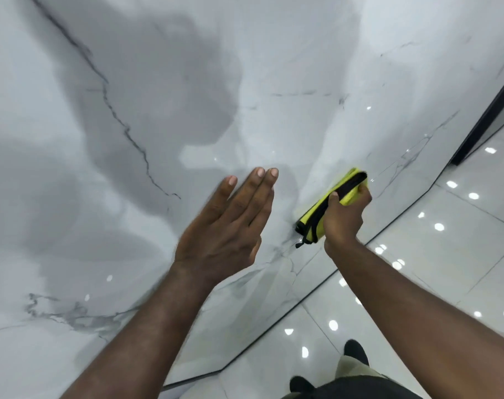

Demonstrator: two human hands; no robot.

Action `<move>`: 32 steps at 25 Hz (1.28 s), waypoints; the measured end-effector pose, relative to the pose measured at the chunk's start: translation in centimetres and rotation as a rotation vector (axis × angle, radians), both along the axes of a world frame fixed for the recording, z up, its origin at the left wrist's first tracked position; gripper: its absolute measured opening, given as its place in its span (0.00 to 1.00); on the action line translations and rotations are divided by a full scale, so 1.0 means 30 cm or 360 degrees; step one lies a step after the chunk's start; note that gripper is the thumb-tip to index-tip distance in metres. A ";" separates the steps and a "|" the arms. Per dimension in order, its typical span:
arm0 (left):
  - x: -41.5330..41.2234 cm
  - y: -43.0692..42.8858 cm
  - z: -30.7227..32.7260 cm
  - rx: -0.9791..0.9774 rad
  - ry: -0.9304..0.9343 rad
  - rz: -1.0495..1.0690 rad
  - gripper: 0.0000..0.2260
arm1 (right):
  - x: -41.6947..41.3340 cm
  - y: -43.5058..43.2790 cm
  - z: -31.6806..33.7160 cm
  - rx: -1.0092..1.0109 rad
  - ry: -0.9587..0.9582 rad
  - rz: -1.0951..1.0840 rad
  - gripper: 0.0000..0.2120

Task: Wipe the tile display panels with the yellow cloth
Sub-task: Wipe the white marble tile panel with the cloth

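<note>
The yellow cloth (312,226), folded and edged in black, lies pressed against the lower part of the white marble-look tile panel (130,82), close to where the panel meets the floor (446,269). My right hand (344,217) grips the cloth, fingers curled over its far side and thumb on the black edge. My left hand (227,234) is open, fingers straight and together, held up at the panel to the left of the cloth; I cannot tell whether it touches. Grey veins cross the glossy panel. A black frame (486,116) stands at the right. My dark shoes (357,351) are on the shiny floor tiles.
</note>
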State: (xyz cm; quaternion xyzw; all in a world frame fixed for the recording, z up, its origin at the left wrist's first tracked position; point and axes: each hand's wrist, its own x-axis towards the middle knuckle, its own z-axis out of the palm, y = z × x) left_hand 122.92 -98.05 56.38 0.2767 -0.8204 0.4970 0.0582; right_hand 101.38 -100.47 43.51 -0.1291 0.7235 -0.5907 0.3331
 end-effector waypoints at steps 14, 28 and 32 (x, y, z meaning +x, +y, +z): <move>0.019 0.044 0.148 0.0131 0.0436 0.0011 0.29 | -0.029 -0.038 0.395 -0.0412 0.0433 -0.0021 0.32; -0.264 -0.080 0.163 0.0132 0.0444 -0.0049 0.26 | -0.236 -0.095 0.319 -0.0674 0.0662 0.0039 0.32; -0.365 -0.139 0.118 0.0134 0.0382 -0.0085 0.26 | -0.230 -0.078 0.226 -0.0661 0.0577 0.0031 0.32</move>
